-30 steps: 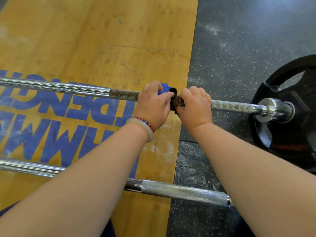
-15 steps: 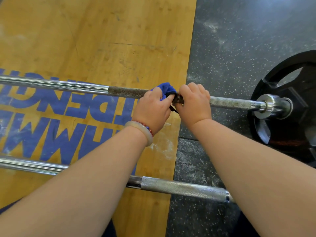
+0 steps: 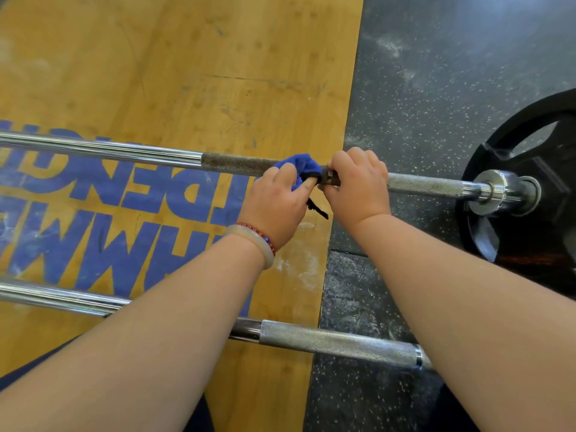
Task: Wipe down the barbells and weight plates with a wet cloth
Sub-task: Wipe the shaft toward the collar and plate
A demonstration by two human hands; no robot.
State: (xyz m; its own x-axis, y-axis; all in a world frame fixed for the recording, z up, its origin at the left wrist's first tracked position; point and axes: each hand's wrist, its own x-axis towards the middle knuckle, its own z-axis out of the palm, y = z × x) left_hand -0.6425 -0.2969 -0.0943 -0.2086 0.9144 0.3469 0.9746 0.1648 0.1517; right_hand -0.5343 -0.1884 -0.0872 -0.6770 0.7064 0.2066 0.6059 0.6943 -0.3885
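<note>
You are bunching the blue cloth (image 3: 300, 166) tight in your left hand (image 3: 277, 204) on the knurling of the far barbell (image 3: 420, 183), your right hand (image 3: 358, 185) curling round the bar just beside it. So small a wad is risking missing the underside, and the bar could be rolling. The dark strip (image 3: 318, 208) dangling between your hands is defying identification, and the weight plate (image 3: 492, 157) is running off frame.

Wooden platform (image 3: 187, 57): large blue block lettering (image 3: 131, 194) in two rows, upside down to the viewer. Far row, just near of the far barbell (image 3: 103, 152), legible in part: "RENG". Near row legible in part: "MM". Remaining letters covered; full words not readable.
</note>
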